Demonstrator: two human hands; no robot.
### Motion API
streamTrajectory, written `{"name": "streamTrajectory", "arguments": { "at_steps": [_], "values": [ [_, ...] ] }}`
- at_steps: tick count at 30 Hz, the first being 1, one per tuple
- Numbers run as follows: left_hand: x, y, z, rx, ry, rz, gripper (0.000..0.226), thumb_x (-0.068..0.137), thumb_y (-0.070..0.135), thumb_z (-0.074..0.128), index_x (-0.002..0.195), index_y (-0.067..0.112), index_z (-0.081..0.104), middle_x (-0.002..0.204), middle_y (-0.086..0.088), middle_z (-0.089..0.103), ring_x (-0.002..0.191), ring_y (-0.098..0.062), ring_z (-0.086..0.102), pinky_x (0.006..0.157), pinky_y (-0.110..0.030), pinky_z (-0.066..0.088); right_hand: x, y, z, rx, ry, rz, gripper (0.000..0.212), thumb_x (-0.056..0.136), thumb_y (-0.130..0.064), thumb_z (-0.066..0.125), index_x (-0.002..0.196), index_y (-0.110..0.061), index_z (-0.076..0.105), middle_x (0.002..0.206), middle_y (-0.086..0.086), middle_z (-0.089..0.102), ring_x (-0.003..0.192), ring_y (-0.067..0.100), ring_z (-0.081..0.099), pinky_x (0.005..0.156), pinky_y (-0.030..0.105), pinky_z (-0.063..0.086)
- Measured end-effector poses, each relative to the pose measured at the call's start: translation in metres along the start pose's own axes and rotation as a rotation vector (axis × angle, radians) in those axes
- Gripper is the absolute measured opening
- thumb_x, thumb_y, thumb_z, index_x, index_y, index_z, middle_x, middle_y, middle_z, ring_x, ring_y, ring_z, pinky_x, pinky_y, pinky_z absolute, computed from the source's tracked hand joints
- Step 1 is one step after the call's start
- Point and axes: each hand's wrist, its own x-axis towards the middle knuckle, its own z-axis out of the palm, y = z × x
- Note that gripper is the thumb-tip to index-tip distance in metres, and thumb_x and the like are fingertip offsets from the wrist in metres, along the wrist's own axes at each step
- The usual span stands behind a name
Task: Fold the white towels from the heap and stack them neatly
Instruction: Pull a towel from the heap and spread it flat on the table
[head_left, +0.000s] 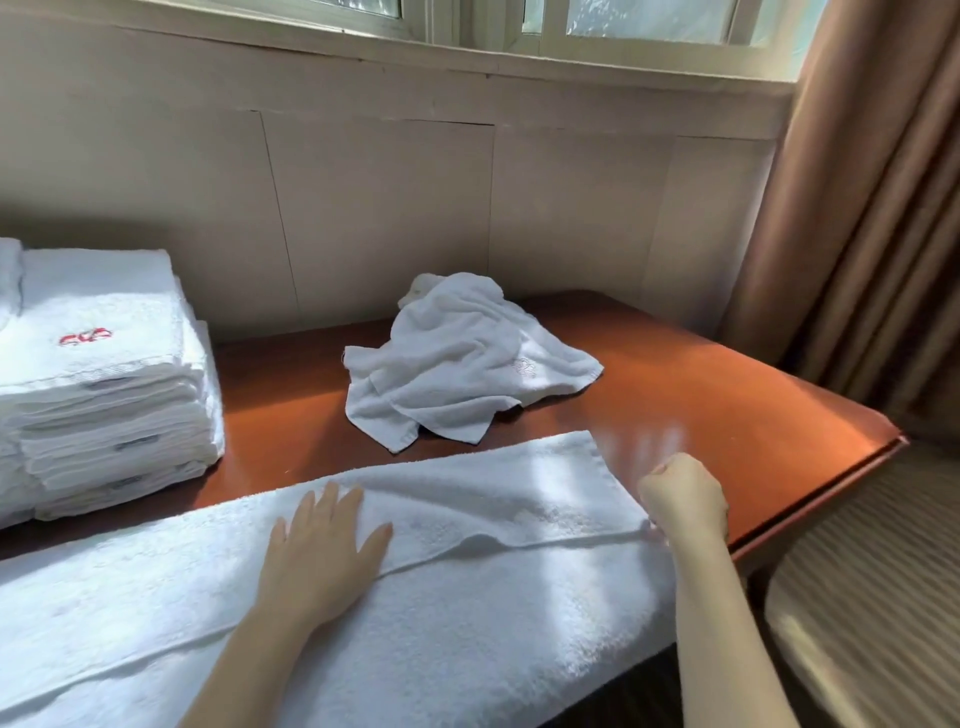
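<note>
Towel (467, 623) flat across bench (727, 405); left hand (322, 551) presses it, fingers straight; right hand (683, 501) pinches fold edge at 3 o'clock.

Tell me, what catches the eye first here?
A long white towel lies across the near edge of the red-brown table, left hand flat on it, right hand pinching its fold. Behind sits a crumpled towel heap; at left, a tall stack of folded towels.

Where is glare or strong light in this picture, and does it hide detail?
Head view: sunlight leaves a glare patch on the table just beyond the right hand; bright patches wash out texture on the spread towel.
</note>
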Motion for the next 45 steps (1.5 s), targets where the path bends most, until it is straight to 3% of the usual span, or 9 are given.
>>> {"name": "streamTrajectory", "arguments": {
  "at_steps": [4,7,19,26,30,34,36,39,45],
  "values": [
    [-0.007,-0.001,-0.002,0.021,-0.073,0.03,0.07,0.094,0.065,0.019,0.153,0.032,0.002,0.161,0.001,-0.012,0.148,-0.02,-0.011,0.118,-0.047,-0.003,-0.008,-0.012,0.016,-0.039,-0.01,-0.136,0.032,0.085,-0.005,0.042,0.114,-0.012,0.055,0.113,0.014,0.059,0.109,0.035,0.051,0.082,0.034,0.041],
    [-0.013,-0.003,-0.002,0.066,-0.137,0.086,0.076,0.088,0.075,0.019,0.151,0.04,-0.004,0.159,0.0,-0.018,0.147,-0.021,-0.015,0.116,-0.049,-0.007,-0.011,-0.024,0.034,-0.099,0.01,-0.259,0.029,0.088,-0.011,0.044,0.116,-0.011,0.05,0.12,0.013,0.056,0.114,0.037,0.047,0.093,0.04,0.039],
    [-0.021,-0.003,-0.005,0.067,-0.164,0.139,0.075,0.086,0.077,0.02,0.149,0.046,-0.007,0.158,0.003,-0.021,0.146,-0.019,-0.018,0.117,-0.049,-0.009,0.04,-0.052,0.057,-0.235,-0.017,-0.367,0.04,0.087,0.001,0.037,0.118,-0.017,0.055,0.123,0.009,0.058,0.115,0.031,0.052,0.095,0.036,0.039],
    [-0.025,0.0,-0.001,0.077,-0.153,0.137,0.072,0.088,0.074,0.016,0.149,0.045,-0.009,0.158,0.001,-0.022,0.146,-0.021,-0.019,0.116,-0.049,-0.009,0.039,-0.05,0.067,-0.363,0.153,-0.528,0.027,0.087,0.001,0.04,0.108,-0.009,0.055,0.109,0.01,0.059,0.099,0.03,0.058,0.074,0.034,0.044],
    [-0.025,0.004,0.003,0.074,-0.103,0.129,0.062,0.094,0.065,0.012,0.15,0.044,-0.007,0.159,0.0,-0.018,0.147,-0.022,-0.015,0.117,-0.05,-0.006,0.02,-0.064,0.068,-0.403,0.208,-0.543,0.032,0.084,-0.001,0.046,0.112,-0.009,0.058,0.119,0.007,0.053,0.105,0.03,0.049,0.083,0.034,0.039],
    [-0.019,0.006,0.002,0.05,-0.081,0.118,0.056,0.099,0.054,0.012,0.151,0.04,-0.002,0.161,0.0,-0.013,0.148,-0.02,-0.011,0.117,-0.049,-0.004,-0.041,-0.1,0.093,-0.337,-0.009,-0.752,0.038,0.094,-0.031,0.044,0.129,-0.016,0.051,0.134,0.008,0.048,0.125,0.033,0.04,0.099,0.041,0.034],
    [-0.016,0.002,0.0,-0.003,-0.071,0.117,0.051,0.102,0.047,0.014,0.152,0.039,0.004,0.161,-0.001,-0.009,0.148,-0.018,-0.007,0.118,-0.047,-0.002,-0.074,-0.104,0.11,-0.366,-0.263,-0.756,0.054,0.098,-0.049,0.032,0.146,-0.024,0.03,0.154,0.008,0.026,0.142,0.034,0.017,0.113,0.052,0.015],
    [-0.011,-0.027,-0.009,-0.039,-0.028,-0.003,0.05,0.102,0.045,0.018,0.151,0.038,0.012,0.161,-0.005,-0.004,0.148,-0.019,-0.001,0.118,-0.046,0.002,-0.087,-0.096,0.124,-0.422,-0.4,-0.713,0.061,0.095,-0.059,0.02,0.151,-0.034,0.015,0.161,0.003,0.005,0.147,0.032,-0.003,0.114,0.057,-0.004],
    [-0.024,-0.138,-0.034,-0.037,0.094,-0.472,0.061,0.097,0.056,0.018,0.152,0.032,0.014,0.162,-0.004,0.003,0.148,-0.022,0.006,0.117,-0.046,0.005,-0.078,-0.094,0.126,-0.462,-0.37,-0.717,0.061,0.092,-0.065,0.016,0.149,-0.041,0.016,0.161,-0.002,0.004,0.147,0.029,-0.001,0.114,0.058,-0.001]
  ]
}}
